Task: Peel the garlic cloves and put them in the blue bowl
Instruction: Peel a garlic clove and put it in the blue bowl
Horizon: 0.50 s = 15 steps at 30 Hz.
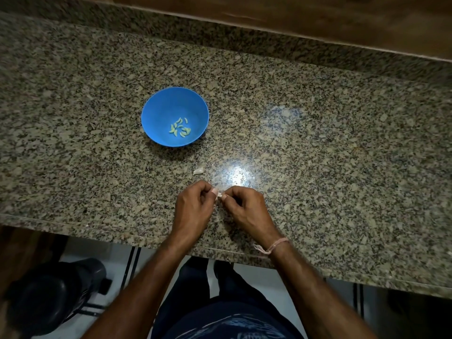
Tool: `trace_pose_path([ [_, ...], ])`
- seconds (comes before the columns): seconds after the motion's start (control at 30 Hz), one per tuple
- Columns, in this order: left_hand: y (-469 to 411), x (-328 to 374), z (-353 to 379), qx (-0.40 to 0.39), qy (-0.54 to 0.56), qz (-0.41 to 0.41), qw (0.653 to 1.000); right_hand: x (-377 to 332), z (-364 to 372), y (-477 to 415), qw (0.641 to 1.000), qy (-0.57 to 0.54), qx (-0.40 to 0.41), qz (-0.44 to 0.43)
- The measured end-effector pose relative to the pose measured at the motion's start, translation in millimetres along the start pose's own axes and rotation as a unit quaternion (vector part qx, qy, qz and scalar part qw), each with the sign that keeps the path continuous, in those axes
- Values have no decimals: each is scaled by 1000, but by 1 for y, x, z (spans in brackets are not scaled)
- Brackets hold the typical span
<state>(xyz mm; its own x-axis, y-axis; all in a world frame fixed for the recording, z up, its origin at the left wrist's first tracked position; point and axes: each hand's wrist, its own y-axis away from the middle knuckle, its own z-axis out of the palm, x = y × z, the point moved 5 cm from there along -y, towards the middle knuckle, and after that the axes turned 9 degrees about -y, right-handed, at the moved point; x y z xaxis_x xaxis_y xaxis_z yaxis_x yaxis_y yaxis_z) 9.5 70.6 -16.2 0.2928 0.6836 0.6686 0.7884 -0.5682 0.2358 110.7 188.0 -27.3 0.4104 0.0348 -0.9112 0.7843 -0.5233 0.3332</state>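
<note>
Granite, speckled grey, black and tan and polished enough to throw back a bright glare, formed the bench, backed by a brown wooden panel. Pale floor tiles and a dark rounded container were seen below its front edge. A round, smooth blue bowl was set on the bench left of centre, with pale, curved peeled cloves heaped in its bottom. Nearer the edge, a small garlic clove was pinched between the curled fingertips of the left hand and the right hand. A whitish scrap was seen between hands and bowl. A pale thread band was tied round the right wrist.
</note>
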Motion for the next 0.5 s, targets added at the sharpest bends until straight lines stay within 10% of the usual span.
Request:
trace_pose_path([
  [0.2, 3, 2, 1, 24, -101, 99, 990, 0, 2, -2, 997, 62, 43, 4],
  [0.4, 3, -3, 14, -50, 11, -61, 997, -10, 4, 6, 973, 189, 83, -107],
  [0.5, 4, 3, 12, -17, -31, 12, 999, -7, 2, 6, 988, 103, 114, -32],
])
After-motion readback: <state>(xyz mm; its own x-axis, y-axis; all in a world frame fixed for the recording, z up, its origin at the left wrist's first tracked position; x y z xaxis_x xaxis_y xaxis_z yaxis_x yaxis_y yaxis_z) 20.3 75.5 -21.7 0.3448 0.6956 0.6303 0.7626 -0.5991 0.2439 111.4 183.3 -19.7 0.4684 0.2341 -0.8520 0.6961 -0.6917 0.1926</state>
